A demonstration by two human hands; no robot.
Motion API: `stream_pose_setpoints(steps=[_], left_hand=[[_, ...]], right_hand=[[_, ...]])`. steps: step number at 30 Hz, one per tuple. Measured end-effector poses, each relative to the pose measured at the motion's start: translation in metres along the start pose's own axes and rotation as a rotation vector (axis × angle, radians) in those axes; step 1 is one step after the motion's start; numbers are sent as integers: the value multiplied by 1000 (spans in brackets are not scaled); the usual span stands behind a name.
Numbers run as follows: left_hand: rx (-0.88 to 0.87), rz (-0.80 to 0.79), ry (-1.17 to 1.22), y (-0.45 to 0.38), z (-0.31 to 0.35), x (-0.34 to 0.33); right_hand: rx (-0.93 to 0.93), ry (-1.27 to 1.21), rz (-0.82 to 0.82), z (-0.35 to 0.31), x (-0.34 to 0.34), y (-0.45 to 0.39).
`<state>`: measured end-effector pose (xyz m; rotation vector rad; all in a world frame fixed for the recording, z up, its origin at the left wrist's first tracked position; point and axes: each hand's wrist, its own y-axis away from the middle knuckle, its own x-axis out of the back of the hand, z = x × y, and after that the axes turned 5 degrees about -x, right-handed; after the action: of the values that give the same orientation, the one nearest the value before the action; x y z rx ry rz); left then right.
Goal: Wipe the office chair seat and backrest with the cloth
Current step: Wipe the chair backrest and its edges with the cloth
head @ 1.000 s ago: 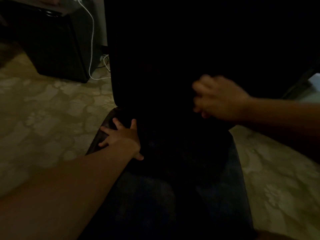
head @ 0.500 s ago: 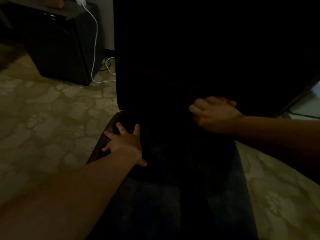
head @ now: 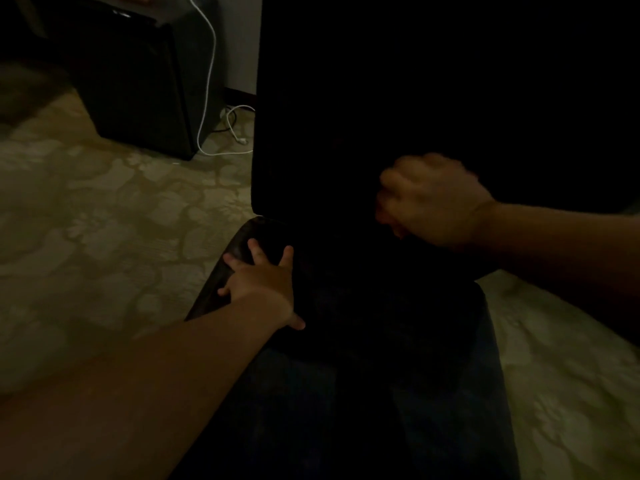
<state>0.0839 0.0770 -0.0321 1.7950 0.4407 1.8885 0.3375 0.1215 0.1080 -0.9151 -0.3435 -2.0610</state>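
The office chair fills the middle of the head view, very dark. Its black backrest (head: 329, 116) stands upright and the dark seat (head: 346, 393) runs toward me. My left hand (head: 259, 285) rests flat on the seat's left rear edge, fingers spread. My right hand (head: 433, 202), motion-blurred, is pressed against the lower backrest with its fingers curled. They seem to grip a dark cloth that blends into the black backrest, so I cannot make out its outline.
A patterned beige carpet (head: 104, 220) lies on both sides of the chair. A black cabinet (head: 138, 81) stands at the back left, with a white cable (head: 207, 98) hanging down its side and coiling on the floor.
My right hand slid down the lower backrest and has come back up a little. My left hand has stayed on the seat edge.
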Motion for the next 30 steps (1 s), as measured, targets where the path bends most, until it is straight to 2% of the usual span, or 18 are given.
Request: stream_pose_setpoints(steps=[2, 5, 7, 10, 12, 13, 15, 18, 19, 21, 23, 26, 28, 30], left_hand=[[0, 3, 7, -1, 0, -1], [2, 2, 9, -2, 3, -1], [-2, 4, 5, -3, 4, -1], [-21, 26, 8, -1, 2, -3], [-39, 38, 19, 0, 0, -6], [-41, 39, 21, 0, -1, -6], [-42, 34, 12, -1, -2, -5], [-50, 4, -1, -2, -1, -5], [-44, -1, -8, -2, 0, -5], [-38, 4, -7, -5, 3, -4], [-35, -11, 9, -7, 4, -3], [-30, -18, 13, -5, 6, -2], [-42, -6, -7, -5, 4, -4], [-53, 1, -14, -5, 2, -4]], right_hand=[[137, 45, -218, -12, -9, 15], [156, 11, -321, -28, -1, 10], [107, 44, -220, -25, 26, -23], [-128, -32, 188, -1, 64, -85], [-271, -61, 275, 3, 71, -110], [-275, -67, 276, -1, 66, -112], [-142, -84, 168, -16, 45, -91], [99, -10, -243, -30, 3, -17], [147, 17, -330, -30, -11, 7], [199, 7, -386, -28, -24, 35], [167, -16, -293, -28, -16, 25], [14, -128, 24, -26, 21, -40], [-54, -110, 201, -21, 50, -94], [-107, 19, 202, -24, 69, -135]])
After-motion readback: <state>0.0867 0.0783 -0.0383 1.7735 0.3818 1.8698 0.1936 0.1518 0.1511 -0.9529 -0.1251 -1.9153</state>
